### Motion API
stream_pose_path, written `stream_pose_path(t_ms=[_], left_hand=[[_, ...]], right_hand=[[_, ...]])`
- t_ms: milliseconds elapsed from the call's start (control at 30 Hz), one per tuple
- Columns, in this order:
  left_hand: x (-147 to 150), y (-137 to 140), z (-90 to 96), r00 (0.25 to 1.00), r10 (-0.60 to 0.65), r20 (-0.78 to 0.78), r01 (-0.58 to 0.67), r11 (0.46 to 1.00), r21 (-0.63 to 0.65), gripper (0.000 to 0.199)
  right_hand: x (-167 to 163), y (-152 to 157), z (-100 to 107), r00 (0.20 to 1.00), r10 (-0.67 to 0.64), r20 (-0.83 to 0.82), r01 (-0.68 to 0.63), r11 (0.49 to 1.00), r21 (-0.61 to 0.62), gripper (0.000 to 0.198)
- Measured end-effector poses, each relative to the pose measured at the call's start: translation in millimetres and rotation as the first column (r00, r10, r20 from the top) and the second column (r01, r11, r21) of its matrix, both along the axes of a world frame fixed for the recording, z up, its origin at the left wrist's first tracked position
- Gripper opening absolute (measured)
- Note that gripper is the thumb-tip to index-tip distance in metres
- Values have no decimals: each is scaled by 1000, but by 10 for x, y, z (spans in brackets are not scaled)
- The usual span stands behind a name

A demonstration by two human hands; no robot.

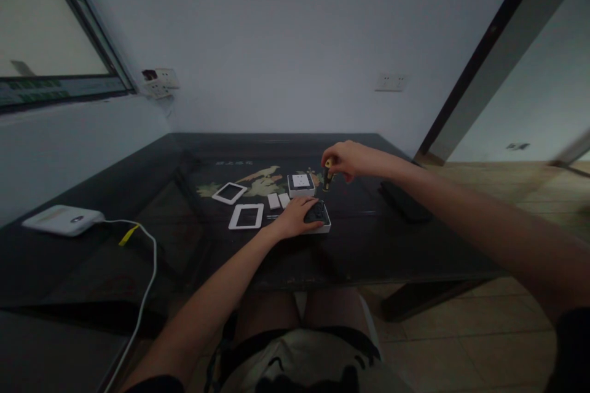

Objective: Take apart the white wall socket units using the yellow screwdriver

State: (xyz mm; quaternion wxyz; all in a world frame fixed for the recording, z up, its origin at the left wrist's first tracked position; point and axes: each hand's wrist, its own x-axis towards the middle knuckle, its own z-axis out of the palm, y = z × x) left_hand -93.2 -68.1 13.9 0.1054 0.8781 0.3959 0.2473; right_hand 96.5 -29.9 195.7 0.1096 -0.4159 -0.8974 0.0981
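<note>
My right hand [345,158] is closed around the yellow and black handle of a screwdriver [328,175], which it holds upright above the table with the tip pointing down. Below and to the left, my left hand [297,218] grips a white box with a dark insert [319,213], its fingers over the dark part. Just behind stands a white socket box [301,182] with a white socket face. Two small white rectangular pieces [278,199] lie left of it. Two white square frames, one nearer [234,217] and one farther [216,196], rest further left.
A dark glossy table [369,252] carries a painted bird design. At the left lies a white device [64,220] with a white cable [153,264] and yellow tag. A dark flat object [405,201] is on the right. Wall sockets [391,81] are behind.
</note>
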Motion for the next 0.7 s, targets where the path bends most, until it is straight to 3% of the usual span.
stream_pose_path(t_ms=[100, 200, 300, 367, 467, 700], left_hand=[[6, -18, 24, 1000, 6, -4, -6, 1000, -27, 68], [11, -26, 26, 1000, 9, 9, -9, 999, -38, 68], [9, -28, 10, 1000, 2, 31, -1, 999, -38, 67], [6, -27, -1, 999, -5, 45, 7, 999, -39, 67], [2, -28, -4, 998, -11, 55, 13, 999, -45, 67], [8, -50, 42, 1000, -2, 24, 4, 998, -65, 67]], right_hand=[[-7, -5, 42, 999, 36, 11, -35, 995, -88, 12], [-60, -58, -2, 998, -39, 41, 44, 993, -108, 6], [-125, -114, -99, 993, -116, 16, 115, 990, 79, 22], [-150, -124, -148, 992, -128, -17, 129, 972, 196, 20], [-158, -113, -163, 991, -131, 28, 119, 957, 263, 14], [-191, -202, -170, 894, -348, 283, 228, 896, 382, 42]])
